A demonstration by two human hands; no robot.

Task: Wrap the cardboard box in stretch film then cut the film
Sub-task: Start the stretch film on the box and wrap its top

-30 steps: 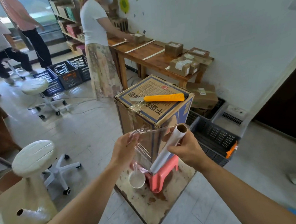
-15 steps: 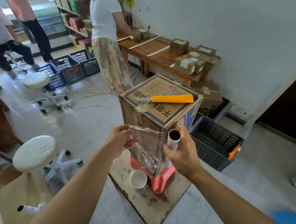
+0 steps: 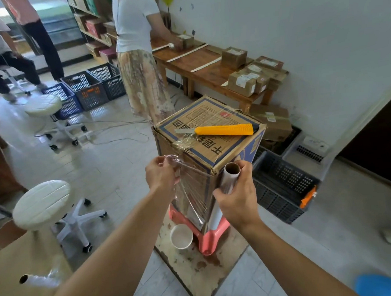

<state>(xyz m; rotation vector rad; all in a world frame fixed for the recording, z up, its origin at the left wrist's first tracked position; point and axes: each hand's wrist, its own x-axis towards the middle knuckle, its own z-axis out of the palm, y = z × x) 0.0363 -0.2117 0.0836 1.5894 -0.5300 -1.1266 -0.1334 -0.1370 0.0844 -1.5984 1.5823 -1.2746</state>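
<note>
White padded stools (image 3: 42,204) stand on the tiled floor at the left, with a spare film roll (image 3: 38,281) lying on a cardboard sheet at the lower left edge. Next comes the left hand (image 3: 160,173), its fingers pinched closed on the bunched free end of the stretch film (image 3: 188,190), held just beside the near left edge of the cardboard box (image 3: 208,133). The box stands upright on a pink plastic stool (image 3: 210,237), which rests on a stained board (image 3: 198,270) beside a white cup (image 3: 181,236). Clear film spans the box's near face from the left hand to the film roll (image 3: 230,176), and a crumpled bit of film clings to the top edge. A yellow utility knife (image 3: 221,130) lies flat on the box top, blade exposed and pointing left. The right hand (image 3: 237,200) is wrapped around the roll, held upright against the box's near right corner. A dark crate (image 3: 285,185) sits on the floor to the right.
</note>
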